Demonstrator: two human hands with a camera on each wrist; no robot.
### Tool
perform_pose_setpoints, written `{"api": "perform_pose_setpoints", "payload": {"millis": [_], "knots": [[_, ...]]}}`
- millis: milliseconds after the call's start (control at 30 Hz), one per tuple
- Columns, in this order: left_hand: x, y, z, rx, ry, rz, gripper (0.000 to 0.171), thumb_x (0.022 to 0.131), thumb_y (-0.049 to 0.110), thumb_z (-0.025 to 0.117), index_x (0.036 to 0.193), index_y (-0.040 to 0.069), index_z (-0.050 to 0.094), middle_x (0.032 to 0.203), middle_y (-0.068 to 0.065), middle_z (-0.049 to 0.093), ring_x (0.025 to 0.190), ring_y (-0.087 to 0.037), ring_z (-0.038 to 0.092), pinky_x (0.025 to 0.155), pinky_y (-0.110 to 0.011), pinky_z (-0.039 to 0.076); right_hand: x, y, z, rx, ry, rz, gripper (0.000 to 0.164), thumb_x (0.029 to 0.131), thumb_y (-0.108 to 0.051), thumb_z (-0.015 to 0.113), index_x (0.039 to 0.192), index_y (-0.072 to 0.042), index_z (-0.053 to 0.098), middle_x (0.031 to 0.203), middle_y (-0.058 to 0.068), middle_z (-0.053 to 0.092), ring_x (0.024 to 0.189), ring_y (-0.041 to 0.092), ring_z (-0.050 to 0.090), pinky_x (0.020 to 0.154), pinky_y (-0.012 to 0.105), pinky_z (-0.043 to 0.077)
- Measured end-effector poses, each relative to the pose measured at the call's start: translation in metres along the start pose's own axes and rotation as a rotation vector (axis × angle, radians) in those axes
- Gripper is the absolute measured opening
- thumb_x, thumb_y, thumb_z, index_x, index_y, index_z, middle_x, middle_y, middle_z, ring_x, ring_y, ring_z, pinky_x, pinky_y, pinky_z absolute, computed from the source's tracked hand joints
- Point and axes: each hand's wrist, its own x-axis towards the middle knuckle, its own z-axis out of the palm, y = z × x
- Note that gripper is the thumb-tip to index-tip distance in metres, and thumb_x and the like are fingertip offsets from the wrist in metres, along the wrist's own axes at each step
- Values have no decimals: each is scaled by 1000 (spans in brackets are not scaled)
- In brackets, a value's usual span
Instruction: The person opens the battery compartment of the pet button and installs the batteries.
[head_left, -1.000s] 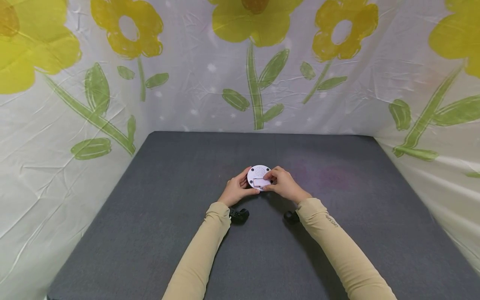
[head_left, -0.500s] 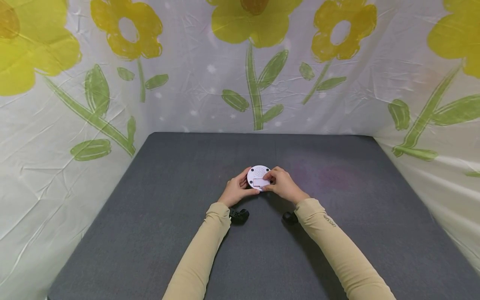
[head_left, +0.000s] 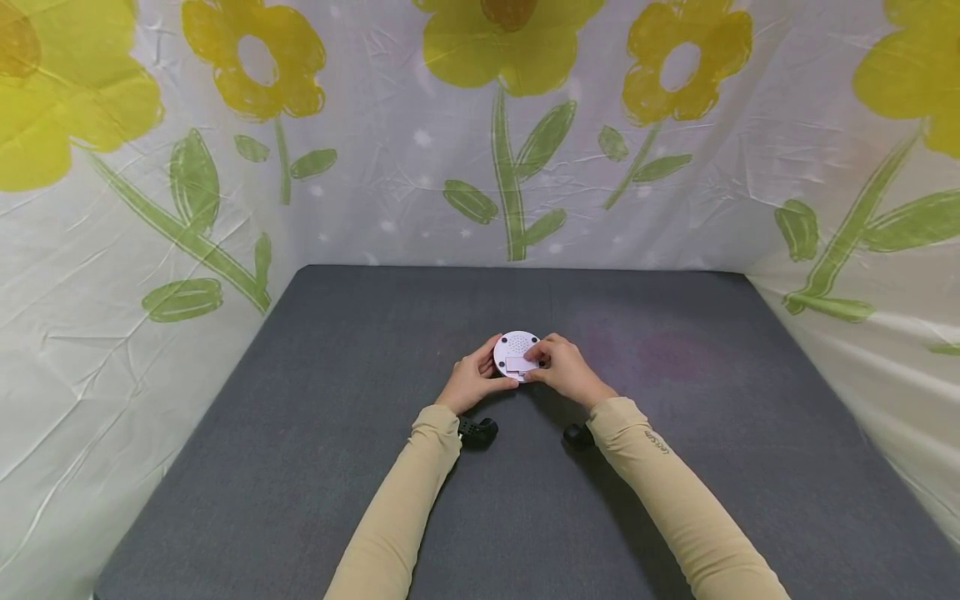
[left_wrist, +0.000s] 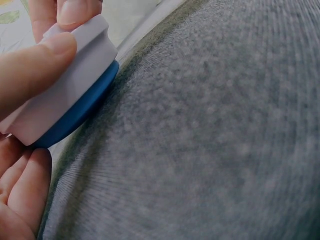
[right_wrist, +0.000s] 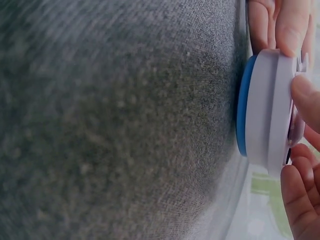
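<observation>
A round white device (head_left: 517, 340) lies between both hands, underside up, showing a patch of small holes and dark feet. Its other face is blue, seen at the edge in the left wrist view (left_wrist: 90, 102). My left hand (head_left: 471, 380) grips the rim from the left, thumb along the near side and fingers behind. A rectangular white battery cover (head_left: 516, 364) sits over the lower part of the underside. My right hand (head_left: 567, 372) pinches this cover at its right end, partly hiding it. In the right wrist view, the device (right_wrist: 262, 110) stands close to the cloth.
Dark grey cloth (head_left: 375, 333) covers the table. A white curtain (head_left: 360, 167) with yellow flowers hangs behind and at both sides. Black wrist-worn units (head_left: 478, 433) show under the beige sleeves (head_left: 397, 508).
The battery cover has shifted very slightly on the underside with my right fingers, which moved a little to the left. My left hand keeps its grip on the round device.
</observation>
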Motion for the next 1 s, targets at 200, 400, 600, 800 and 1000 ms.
{"api": "perform_pose_setpoints", "payload": {"millis": [200,400,600,800,1000], "knots": [[0,0,0,-3,6,-1,89,72,15,81,145,8,31,145,-8,33,126,-13,39,96,-24,38,1,-1,1,-12,20,0,22,70,-9,81,87,-3,70,86,7,56,78,20,53,70,33,46],[1,-1,0,13,15,-2,89,72,16,81,145,8,31,145,-9,33,126,-14,39,97,-24,38,1,0,0,-5,2,87,40,69,-14,83,100,0,64,88,10,52,81,22,49,70,33,43],[0,0,1,14,8,-11,90,72,16,81,146,8,30,146,-8,32,127,-15,38,97,-25,38,1,2,-3,2,-28,226,66,68,-21,84,119,2,51,85,11,50,75,22,45,63,31,38],[1,-2,1,-18,3,3,91,72,16,81,146,7,29,146,-8,32,127,-14,38,97,-25,38,1,5,-5,86,-33,311,63,74,-19,80,124,2,48,90,12,53,77,23,49,64,31,41],[-2,9,-3,-76,-42,41,91,73,7,79,145,-1,25,146,-16,28,129,-23,35,99,-32,37,1,6,-5,94,-64,344,55,84,-20,71,126,7,48,89,12,57,75,21,54,62,29,45]]}}
